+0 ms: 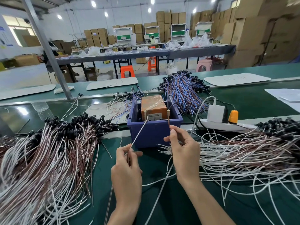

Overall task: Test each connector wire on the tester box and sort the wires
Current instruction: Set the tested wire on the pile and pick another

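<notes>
Now | white wire [138, 133] in left-hand fingers [121, 151] | brown wire [168, 124] in right-hand fingers [173, 135]

Operator: visible body parts.
Left hand [128, 166] and right hand [183, 148] bare; forearms [211, 200] bare throughout; fingers slim, nails short.

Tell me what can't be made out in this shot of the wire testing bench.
All in the head view:
1. Label on the orange tester box: the print is too small to read.
2. The box's lower body: hidden behind the blue bin wall.
3. Whether the white wire and brown wire tips touch the brass posts: too small to tell.
4. Left wire pile: cut off by the left edge.
</notes>
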The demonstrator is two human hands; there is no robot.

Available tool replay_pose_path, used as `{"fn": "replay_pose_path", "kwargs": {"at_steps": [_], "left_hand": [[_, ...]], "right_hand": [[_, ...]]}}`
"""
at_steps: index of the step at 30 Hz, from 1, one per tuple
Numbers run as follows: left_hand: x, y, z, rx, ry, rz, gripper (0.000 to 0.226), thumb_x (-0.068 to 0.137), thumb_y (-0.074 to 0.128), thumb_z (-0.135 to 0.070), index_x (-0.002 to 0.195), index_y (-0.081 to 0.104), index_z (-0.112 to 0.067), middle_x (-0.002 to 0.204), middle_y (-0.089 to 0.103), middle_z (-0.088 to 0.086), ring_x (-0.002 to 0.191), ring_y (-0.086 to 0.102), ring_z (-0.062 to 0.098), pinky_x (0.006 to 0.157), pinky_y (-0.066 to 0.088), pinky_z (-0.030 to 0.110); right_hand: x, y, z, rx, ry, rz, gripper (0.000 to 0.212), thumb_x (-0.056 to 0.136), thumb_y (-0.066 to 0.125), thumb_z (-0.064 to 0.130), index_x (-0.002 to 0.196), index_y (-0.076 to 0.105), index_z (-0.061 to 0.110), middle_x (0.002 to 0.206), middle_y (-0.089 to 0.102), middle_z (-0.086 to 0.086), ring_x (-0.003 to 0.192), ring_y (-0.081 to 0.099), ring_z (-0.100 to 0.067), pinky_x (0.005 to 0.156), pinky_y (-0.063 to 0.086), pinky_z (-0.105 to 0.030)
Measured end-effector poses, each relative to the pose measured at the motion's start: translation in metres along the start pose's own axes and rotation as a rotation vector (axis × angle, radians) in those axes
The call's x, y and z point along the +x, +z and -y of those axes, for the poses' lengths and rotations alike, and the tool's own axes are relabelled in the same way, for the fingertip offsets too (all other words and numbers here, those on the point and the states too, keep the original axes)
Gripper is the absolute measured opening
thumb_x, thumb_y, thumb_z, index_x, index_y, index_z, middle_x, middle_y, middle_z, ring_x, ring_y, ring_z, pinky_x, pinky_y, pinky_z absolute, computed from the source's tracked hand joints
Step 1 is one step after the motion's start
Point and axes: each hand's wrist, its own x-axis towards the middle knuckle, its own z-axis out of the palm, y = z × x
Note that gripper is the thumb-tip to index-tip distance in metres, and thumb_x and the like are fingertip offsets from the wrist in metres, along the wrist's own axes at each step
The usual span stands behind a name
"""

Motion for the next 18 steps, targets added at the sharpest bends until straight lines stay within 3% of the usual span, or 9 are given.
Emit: {"fn": "replay_pose_path", "kwargs": {"at_steps": [6, 11, 18], "left_hand": [[-0.001, -0.002, -0.004, 0.014, -0.026, -0.035, 0.013, 0.104, 0.045, -0.028, 0.096, 0.047, -0.038, 0.083, 0.069, -0.029, 0.045, 0.060, 0.010, 0.046, 0.046, 0.026], [-0.001, -0.012, -0.005, 0.183, 0.000, -0.030, 0.010, 0.104, 0.045, -0.024, 0.105, 0.052, -0.031, 0.068, 0.068, -0.020, 0.053, 0.062, 0.014, 0.060, 0.053, 0.043], [0.003, -0.026, -0.019, 0.395, 0.147, -0.076, 0.030, 0.100, 0.053, -0.015, 0.126, 0.067, -0.020, 0.064, 0.069, -0.005, 0.051, 0.061, 0.023, 0.055, 0.051, 0.039]], "right_hand": [[-0.001, -0.001, 0.001, -0.006, -0.004, 0.004, 0.015, 0.101, 0.056, 0.036, 0.108, 0.070, 0.037, 0.081, 0.074, 0.019, 0.051, 0.051, -0.003, 0.051, 0.040, -0.015], [-0.001, -0.001, 0.003, 0.003, -0.001, 0.016, 0.014, 0.102, 0.057, 0.036, 0.106, 0.068, 0.041, 0.081, 0.074, 0.018, 0.049, 0.048, -0.003, 0.049, 0.038, -0.016], [0.000, 0.000, 0.002, 0.002, 0.004, 0.021, 0.014, 0.102, 0.057, 0.035, 0.108, 0.069, 0.039, 0.080, 0.074, 0.018, 0.050, 0.049, -0.003, 0.052, 0.039, -0.017]]}}
